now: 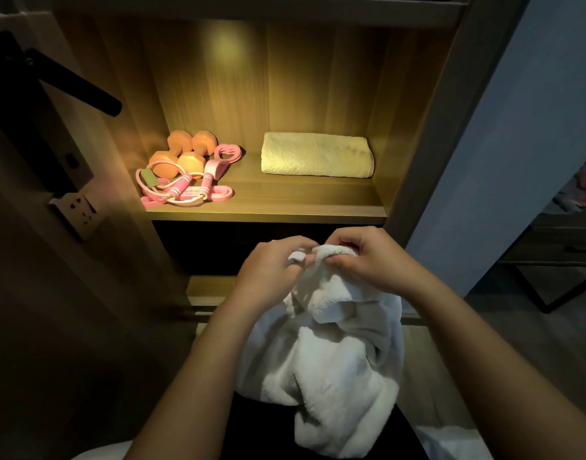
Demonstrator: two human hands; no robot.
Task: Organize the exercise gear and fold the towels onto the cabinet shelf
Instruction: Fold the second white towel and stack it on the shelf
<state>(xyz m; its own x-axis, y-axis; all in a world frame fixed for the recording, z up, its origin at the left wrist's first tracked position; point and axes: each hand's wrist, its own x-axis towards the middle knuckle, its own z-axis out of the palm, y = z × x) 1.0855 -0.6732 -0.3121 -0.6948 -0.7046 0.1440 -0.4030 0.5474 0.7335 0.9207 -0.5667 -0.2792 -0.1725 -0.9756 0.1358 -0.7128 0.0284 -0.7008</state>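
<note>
White terry towel (318, 360) is unfolded and bunched, hanging from both hands in front of the cabinet, below the lit shelf (285, 210). Left hand (271, 267) and right hand (368, 260) both have fingers curled, pinching the towel's top edge. Their fingertips nearly touch, so both grips sit at about the same spot on the hem. Rest of the cloth drops toward the lap in loose folds, so no usable long axis yet.

Shelf state:
- **Left end:** orange dumbbells (185, 151), pink skipping rope (185, 190) and a pink loop band (226, 154), grouped and touching.
- **Right half:** yellow towel (318, 156) folded flat, long axis left-right, parallel to the shelf's front edge, apart from the gear.

Judgement: gear looks done and one towel is done; this is the fold of the second.

Key relation: the target lies up and forward of the hands. The right hand is roughly under the yellow towel, so it's nearer to it. The left hand sits under the gap between gear and towel.

Next move probably needs the hands to slide apart along the hem and open the towel width-wise. That puts the fold's long axis left-right, matching the yellow one. Landing spot is likely on top of it or on the bare strip in front; can't tell which fits.
</note>
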